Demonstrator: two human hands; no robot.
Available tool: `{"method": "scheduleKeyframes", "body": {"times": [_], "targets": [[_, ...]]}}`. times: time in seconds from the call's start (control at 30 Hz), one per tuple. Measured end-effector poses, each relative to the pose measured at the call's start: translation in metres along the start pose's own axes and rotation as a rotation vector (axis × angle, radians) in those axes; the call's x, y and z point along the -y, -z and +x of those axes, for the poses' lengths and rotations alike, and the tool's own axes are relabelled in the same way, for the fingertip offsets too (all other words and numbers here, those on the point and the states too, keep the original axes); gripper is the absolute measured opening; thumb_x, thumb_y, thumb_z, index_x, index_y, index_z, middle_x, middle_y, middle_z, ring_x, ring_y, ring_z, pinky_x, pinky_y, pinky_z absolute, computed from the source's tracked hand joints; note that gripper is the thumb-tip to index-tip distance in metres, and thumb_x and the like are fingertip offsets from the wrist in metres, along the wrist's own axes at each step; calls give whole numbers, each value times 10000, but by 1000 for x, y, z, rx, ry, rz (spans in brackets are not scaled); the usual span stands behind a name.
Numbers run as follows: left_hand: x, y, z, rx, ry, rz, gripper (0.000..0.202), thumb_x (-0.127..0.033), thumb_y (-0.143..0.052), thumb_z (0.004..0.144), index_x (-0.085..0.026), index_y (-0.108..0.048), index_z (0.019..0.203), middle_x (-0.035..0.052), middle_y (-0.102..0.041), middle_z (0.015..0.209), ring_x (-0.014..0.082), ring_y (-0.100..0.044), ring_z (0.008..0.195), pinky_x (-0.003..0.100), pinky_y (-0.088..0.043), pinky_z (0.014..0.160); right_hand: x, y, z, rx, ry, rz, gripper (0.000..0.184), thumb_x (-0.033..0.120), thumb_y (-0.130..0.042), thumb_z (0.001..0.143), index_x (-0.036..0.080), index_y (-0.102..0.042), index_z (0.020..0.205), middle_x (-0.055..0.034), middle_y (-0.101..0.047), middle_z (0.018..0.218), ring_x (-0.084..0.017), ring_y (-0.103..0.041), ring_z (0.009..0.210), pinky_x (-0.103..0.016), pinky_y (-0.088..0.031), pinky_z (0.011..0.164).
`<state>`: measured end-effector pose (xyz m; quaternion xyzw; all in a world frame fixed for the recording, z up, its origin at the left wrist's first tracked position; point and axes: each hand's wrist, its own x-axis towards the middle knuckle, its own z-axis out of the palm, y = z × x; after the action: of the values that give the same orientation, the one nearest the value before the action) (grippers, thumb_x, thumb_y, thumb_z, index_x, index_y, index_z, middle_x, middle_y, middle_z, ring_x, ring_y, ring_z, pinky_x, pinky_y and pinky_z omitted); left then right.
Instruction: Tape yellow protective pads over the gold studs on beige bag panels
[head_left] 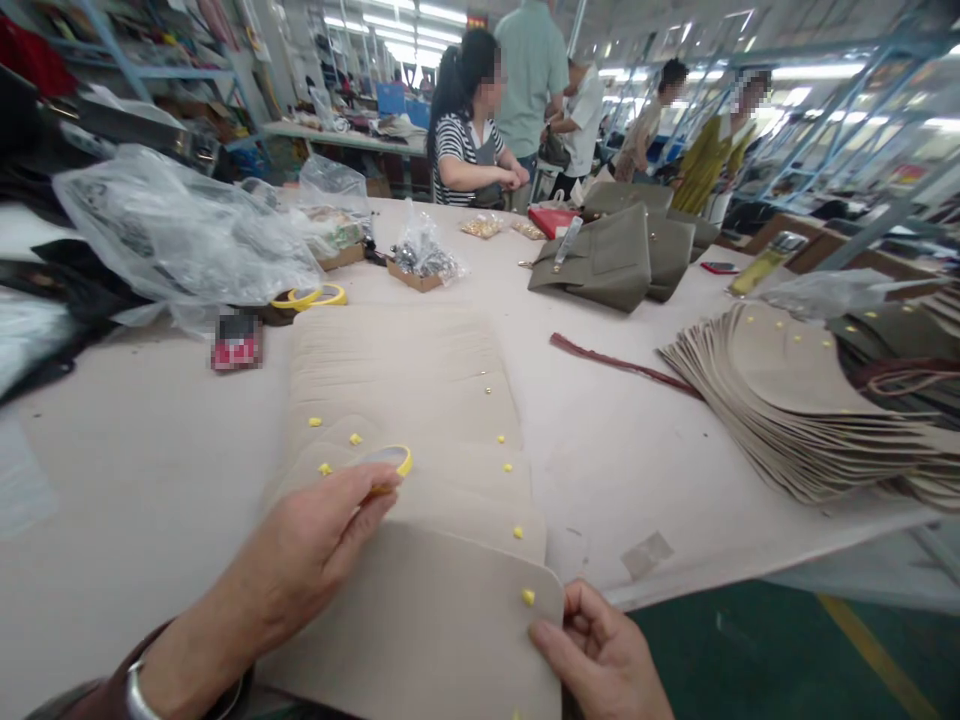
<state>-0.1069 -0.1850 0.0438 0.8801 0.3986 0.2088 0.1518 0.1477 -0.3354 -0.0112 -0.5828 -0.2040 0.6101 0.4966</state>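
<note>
My left hand [322, 545] pinches a small roll of yellow tape [405, 462] above a row of overlapping beige panels [397, 380]. Small yellow tape pieces [355, 439] dot those panels, some along the left part and others down the right side. Closest to me lies a beige panel [420, 620] with rounded corners, and a yellow piece [529, 597] sits near its right corner. My right hand [600, 650] grips this panel's right edge between thumb and fingers. Two small metal studs [487, 390] show farther up the row.
Fanned beige panels [780, 400] are stacked at right, with a dark red strip [622, 365] beside them. Olive bag pieces [600, 255], a bottle [769, 262] and a box of hardware [420, 265] stand farther back. Yellow tape rolls [319, 297] and plastic bags [187, 230] lie left. People stand behind.
</note>
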Motion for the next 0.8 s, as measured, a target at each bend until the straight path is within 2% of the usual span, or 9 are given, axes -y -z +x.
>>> {"method": "scheduleKeyframes", "body": {"times": [0.07,0.13,0.2,0.37,0.47,0.57,0.67,0.73,0.8], "targets": [[-7,-7,-22,-31,-54,72,429,-481,-581,865,-229,-491,1200,53,-669,1093,205,-649,957,310,-531,821,12,-2,6,-3,5,-26,439,490,-834,644,165,-555,741,-22,-705,656,-137,-634,557,-222,-484,535],[-21,-17,-39,16,-135,141,674,-555,-694,734,-207,-463,1264,91,-639,1193,257,-611,1072,359,-530,895,27,-6,11,33,-8,-39,441,492,-826,657,163,-564,791,-23,-705,669,-140,-638,560,-223,-489,532],[-36,-28,-49,33,-210,182,757,-551,-725,681,-174,-461,1283,117,-617,1240,280,-580,1122,375,-524,919,41,-13,13,80,1,-31,454,483,-825,663,165,-563,852,-19,-706,683,-145,-646,568,-229,-501,544],[-61,-51,-52,-108,-271,254,487,-163,-522,806,-156,-471,1290,116,-608,1268,254,-550,1170,380,-461,962,64,-36,12,142,45,29,494,450,-827,670,167,-535,951,-14,-711,728,-138,-651,581,-218,-513,536],[-64,-56,-49,-246,-279,255,424,-47,-413,818,-148,-522,1215,115,-669,1137,222,-609,1069,354,-466,909,67,-47,12,172,76,40,501,436,-816,686,163,-528,992,-2,-699,715,-122,-633,552,-208,-513,517],[-59,-57,-48,-334,-281,245,349,-53,-394,850,-174,-550,1138,84,-706,994,189,-658,918,308,-496,819,64,-50,15,220,121,66,523,451,-773,733,166,-516,1089,-10,-688,741,-128,-637,563,-218,-523,510],[-50,-54,-48,-355,-187,211,257,-141,-426,885,-187,-539,1111,74,-704,924,191,-672,844,297,-524,765,61,-39,13,228,157,31,533,536,-668,800,189,-502,1167,-29,-676,825,-158,-652,611,-242,-524,480],[-46,-51,-49,-370,-111,189,224,-192,-460,896,-190,-528,1109,81,-693,923,202,-671,844,306,-536,765,58,-25,8,206,157,-159,396,534,-584,859,174,-583,1025,-17,-659,762,-143,-625,582,-225,-495,485],[-44,-48,-50,-392,-58,164,211,-213,-487,900,-197,-523,1108,82,-684,940,204,-668,864,311,-543,778,51,-11,-1,203,129,-473,320,438,-577,882,151,-624,751,6,-613,601,-114,-565,517,-191,-424,482]]}}
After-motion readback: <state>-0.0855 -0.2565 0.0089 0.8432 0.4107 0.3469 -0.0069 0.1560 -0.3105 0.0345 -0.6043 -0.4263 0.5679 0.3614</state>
